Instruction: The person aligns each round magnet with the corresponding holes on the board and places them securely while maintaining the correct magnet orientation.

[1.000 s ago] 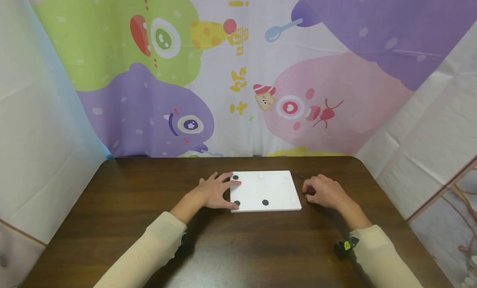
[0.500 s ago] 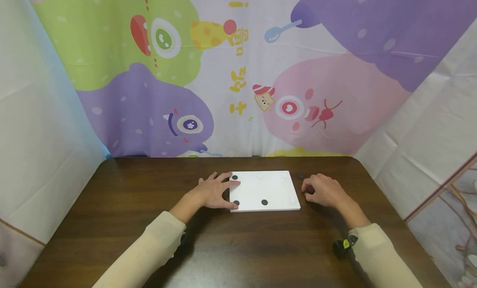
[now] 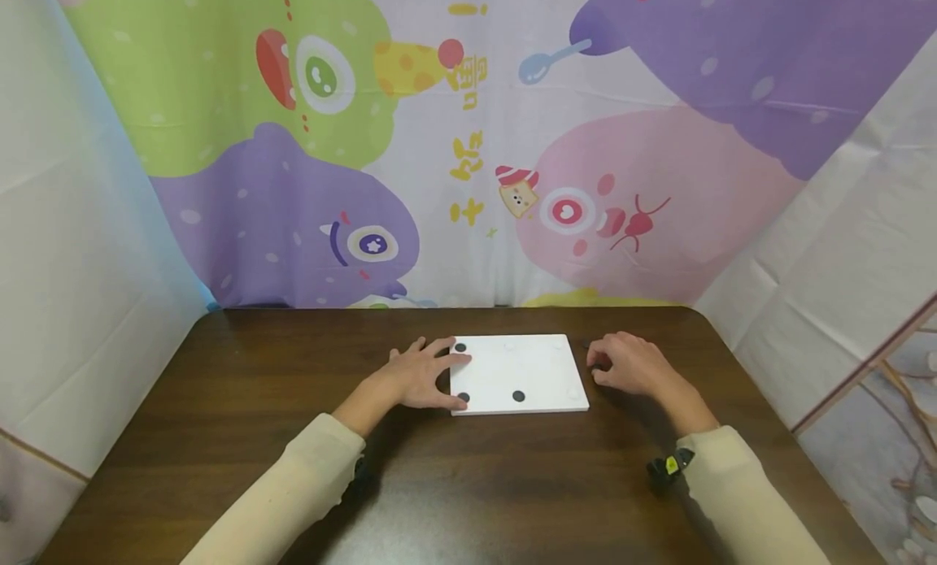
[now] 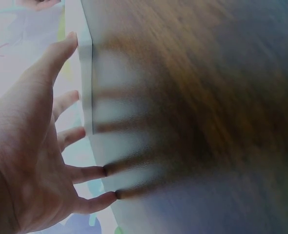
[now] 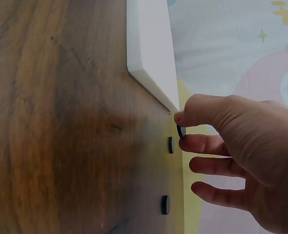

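Note:
A white rectangular board (image 3: 542,378) lies near the far side of the table. On it are black discs near its far left corner (image 3: 460,348), by its near left corner and along the near edge (image 3: 519,396), plus several pale round marks. My left hand (image 3: 420,378), fingers spread, rests at the board's left edge; its thumb reaches the near left disc. Right of the board, my right hand (image 3: 631,364) pinches a black disc (image 5: 181,132) between thumb and index finger, its other fingers loosely bent. In the right wrist view two more black discs, one nearer (image 5: 165,204), lie on the table.
The brown wooden table (image 3: 454,492) runs back to a cartoon-printed curtain (image 3: 468,142). Pale cloth walls (image 3: 864,223) stand at both sides. Long cream sleeves cover both forearms, with a dark strap at the right wrist.
My right hand has moved slightly away from me and to the left, now overlapping the spot of the farther table disc. The left hand and the board stay put.

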### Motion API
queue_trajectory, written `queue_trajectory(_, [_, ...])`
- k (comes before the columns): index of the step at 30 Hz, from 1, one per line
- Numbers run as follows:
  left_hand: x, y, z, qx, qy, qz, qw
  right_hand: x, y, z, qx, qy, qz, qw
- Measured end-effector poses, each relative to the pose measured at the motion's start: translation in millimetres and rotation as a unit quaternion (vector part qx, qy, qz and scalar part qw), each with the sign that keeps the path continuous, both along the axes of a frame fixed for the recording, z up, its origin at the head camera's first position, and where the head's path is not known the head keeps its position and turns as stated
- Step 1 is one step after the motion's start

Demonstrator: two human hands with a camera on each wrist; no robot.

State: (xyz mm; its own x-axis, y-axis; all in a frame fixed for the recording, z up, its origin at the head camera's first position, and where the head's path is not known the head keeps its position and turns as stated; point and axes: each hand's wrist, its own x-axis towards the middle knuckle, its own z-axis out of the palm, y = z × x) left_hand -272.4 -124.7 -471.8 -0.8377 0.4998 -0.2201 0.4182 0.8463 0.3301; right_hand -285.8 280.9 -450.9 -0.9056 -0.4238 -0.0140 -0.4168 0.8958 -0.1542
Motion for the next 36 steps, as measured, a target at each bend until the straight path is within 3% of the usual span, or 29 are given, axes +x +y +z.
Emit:
queue_trajectory(27, [2.7,2,3.1,-0.016,-0.005,0.007,0.9998,-19.4,-31,-6.6,-0.015,-0.019,0.002,1.0])
queue_trajectory(33, [-6.6,-1,-10.0,-0.004,-0.002,0.003,1.0,-21.9,-40,-5.8,-0.015,-0.02,0.003,1.0])
queue_trajectory(36, [-6.9,-1,-9.8,-0.003,-0.002,0.004,1.0,-23.9,-45,-4.3,-0.015,-0.02,0.004,1.0])
